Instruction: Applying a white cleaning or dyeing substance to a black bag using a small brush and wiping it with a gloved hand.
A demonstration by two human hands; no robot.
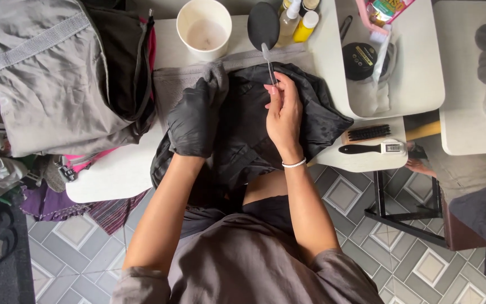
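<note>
The left hand [193, 121], in a black glove, presses down on a dark garment [243, 135] spread over a grey towel [175, 81] on the white table [113, 169] — its grip closed around a fold of the cloth. The bare right hand [284, 115] pinches a thin clear-handled brush [269, 63] between its fingertips, just above the garment. A white cup [204, 28] stands near — beside small bottles [299, 19].
</note>
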